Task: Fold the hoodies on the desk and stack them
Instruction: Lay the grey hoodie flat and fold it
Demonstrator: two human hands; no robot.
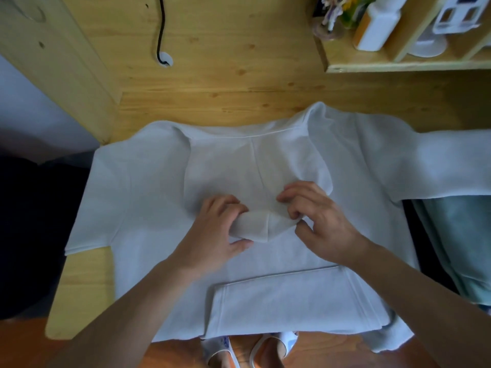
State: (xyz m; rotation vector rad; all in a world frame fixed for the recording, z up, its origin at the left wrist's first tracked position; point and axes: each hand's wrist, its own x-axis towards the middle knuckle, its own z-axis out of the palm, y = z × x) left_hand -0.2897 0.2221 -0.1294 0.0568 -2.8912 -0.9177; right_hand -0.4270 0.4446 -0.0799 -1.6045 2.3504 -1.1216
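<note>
My left hand (223, 229) and my right hand (316, 221) meet at the middle of the spread-out white cotton hoodie (148, 197), each pinching one end of the tip of its thin, paler hood (252, 168), which I have turned down onto the chest. The fingers of both are curled round that bunched point of fabric, just above the front pouch pocket (287, 301).

I judge the work barely begun. The hoodie lies flat, front up, across the pale wooden desk (212, 83), its hem hanging over the near edge; the hood is being laid in, but neither sleeve is folded, the right sleeve (446, 166) stretching off to the side. I see no finished stack. A light teal garment (457, 240) lies at the right edge, partly under that sleeve, and may be the next one; whether it is a hoodie I cannot tell.

Farther out, a black cable (160, 27) drops into a grommet in the desk, and a wooden shelf (398, 65) at the far right holds a small figurine (330, 14) and white containers (377, 25). Below the desk edge, white slippers (255, 351) stand on an orange-brown floor (101, 351).
</note>
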